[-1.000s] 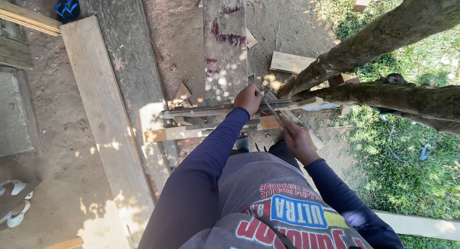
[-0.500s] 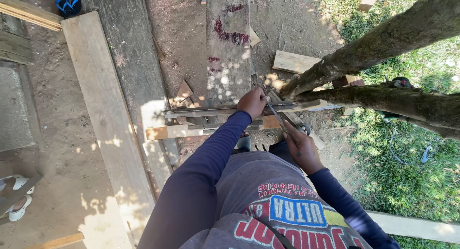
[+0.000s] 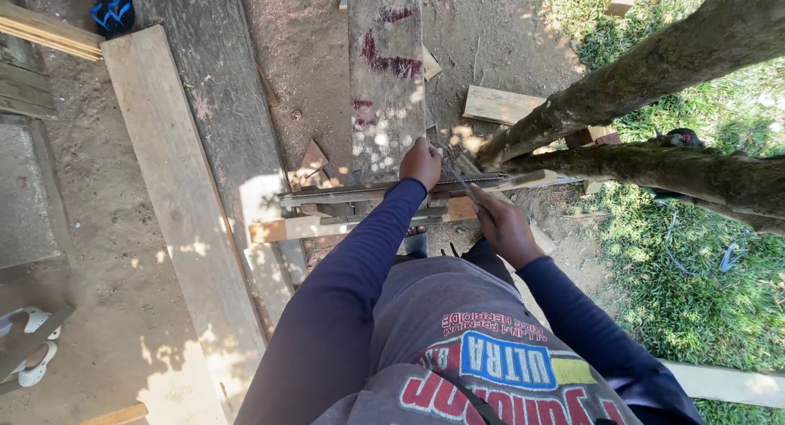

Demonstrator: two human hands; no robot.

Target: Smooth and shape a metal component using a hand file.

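Head view looks down on us at work: our left hand (image 3: 423, 163) presses down on a long metal bar (image 3: 384, 190) lying across an upright grey plank (image 3: 384, 73) marked with red paint. Our right hand (image 3: 503, 226) is closed around a thin metal file (image 3: 459, 180), whose tip touches the bar just beside the left hand. Tree trunks (image 3: 654, 73) lean in on the right, and pale boards (image 3: 176, 196) lie on the dirt ground at left.
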